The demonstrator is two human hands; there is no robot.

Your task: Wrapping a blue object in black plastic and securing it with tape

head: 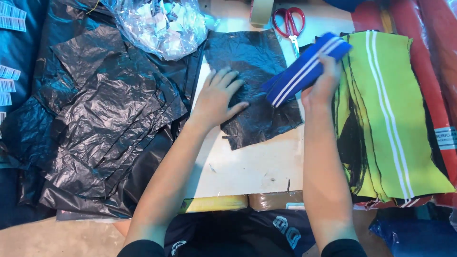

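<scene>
Pale tabletop (247, 166) fills mid-frame, with a heap of black plastic sheets (104, 128) at left and a stack of lime striped knit pieces (385, 119) at right. One black sheet (257, 62) lies spread at centre, pinned flat by the open left hand (218, 97). At upper right, the right hand (322, 83) has its grip closed on a folded blue striped band (304, 69), raised over the sheet's right edge and not yet laid down or wrapped.

A pale, scuffed wooden bench (247, 166) fills the middle under even light; bare beige floor (62, 238) shows at lower left.
</scene>
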